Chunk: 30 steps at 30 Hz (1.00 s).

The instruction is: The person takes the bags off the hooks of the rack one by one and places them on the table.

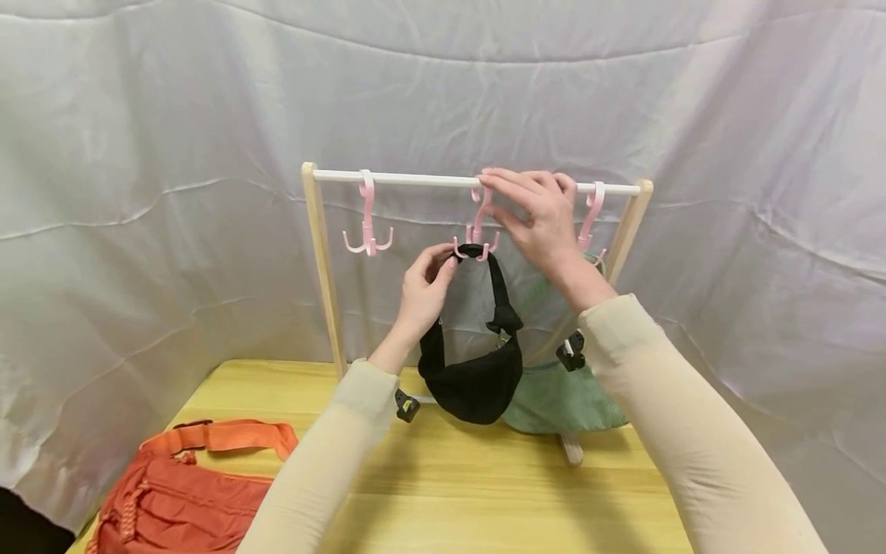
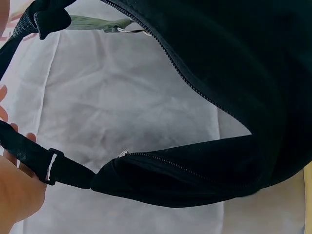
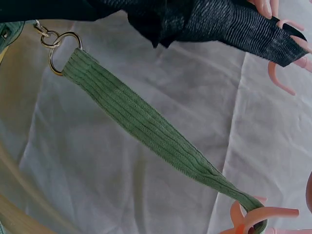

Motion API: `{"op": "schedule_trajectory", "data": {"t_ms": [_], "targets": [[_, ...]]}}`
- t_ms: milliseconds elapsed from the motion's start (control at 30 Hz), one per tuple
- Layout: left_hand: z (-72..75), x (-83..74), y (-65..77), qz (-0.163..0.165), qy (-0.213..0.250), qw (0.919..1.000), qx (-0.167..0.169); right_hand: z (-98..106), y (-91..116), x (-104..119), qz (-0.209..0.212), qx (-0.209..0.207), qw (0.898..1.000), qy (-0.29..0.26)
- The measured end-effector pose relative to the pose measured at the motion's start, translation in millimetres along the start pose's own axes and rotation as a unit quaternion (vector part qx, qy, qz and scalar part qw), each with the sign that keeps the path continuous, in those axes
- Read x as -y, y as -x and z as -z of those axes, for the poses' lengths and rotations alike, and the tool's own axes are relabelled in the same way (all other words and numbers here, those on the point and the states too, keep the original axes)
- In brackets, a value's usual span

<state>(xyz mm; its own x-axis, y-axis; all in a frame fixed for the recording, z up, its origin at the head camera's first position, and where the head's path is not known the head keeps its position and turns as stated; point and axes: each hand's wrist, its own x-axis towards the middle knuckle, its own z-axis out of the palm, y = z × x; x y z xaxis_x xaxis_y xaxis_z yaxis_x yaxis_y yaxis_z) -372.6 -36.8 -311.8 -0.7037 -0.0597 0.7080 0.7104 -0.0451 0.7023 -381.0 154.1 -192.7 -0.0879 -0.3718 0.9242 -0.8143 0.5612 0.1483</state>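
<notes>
A black zippered shoulder bag (image 1: 474,385) hangs by its strap at the middle pink hook (image 1: 479,219); the top of the strap lies among the prongs. My left hand (image 1: 422,292) pinches that strap just left of the prongs. In the left wrist view, the strap with its buckle (image 2: 52,166) runs across the fingers. My right hand (image 1: 543,219) holds the upper part of the same hook, fingertips at the white rod (image 1: 415,179) and thumb by the hook's stem. The right wrist view shows black strap fabric (image 3: 214,27) beside the pink prongs.
A green corduroy bag (image 1: 567,400) hangs behind on the right hook (image 1: 591,211), its strap (image 3: 146,126) looped over a prong. The left hook (image 1: 368,215) carries nothing. An orange-red bag (image 1: 187,492) lies on the wooden table (image 1: 484,492) at front left. Wooden posts (image 1: 321,269) support the rod.
</notes>
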Motion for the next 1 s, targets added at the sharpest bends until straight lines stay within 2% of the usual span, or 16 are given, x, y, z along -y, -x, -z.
{"op": "schedule_trajectory", "data": {"t_ms": [200,733,1000], "targets": [[-3.9,-1.8,-0.1,0.002,0.022,0.9998,-0.004,3.0,1.0,0.4,-0.014,0.004,1.000,0.010],[-3.7,-5.0,-3.5,0.008,0.006,0.9996,-0.028,5.7,4.4,-3.2,-0.029,0.013,0.999,0.012],[-0.6,-10.8,-6.4,-0.003,0.009,0.9988,-0.049,4.4,4.2,-2.9,-0.025,0.014,0.999,0.013]]}}
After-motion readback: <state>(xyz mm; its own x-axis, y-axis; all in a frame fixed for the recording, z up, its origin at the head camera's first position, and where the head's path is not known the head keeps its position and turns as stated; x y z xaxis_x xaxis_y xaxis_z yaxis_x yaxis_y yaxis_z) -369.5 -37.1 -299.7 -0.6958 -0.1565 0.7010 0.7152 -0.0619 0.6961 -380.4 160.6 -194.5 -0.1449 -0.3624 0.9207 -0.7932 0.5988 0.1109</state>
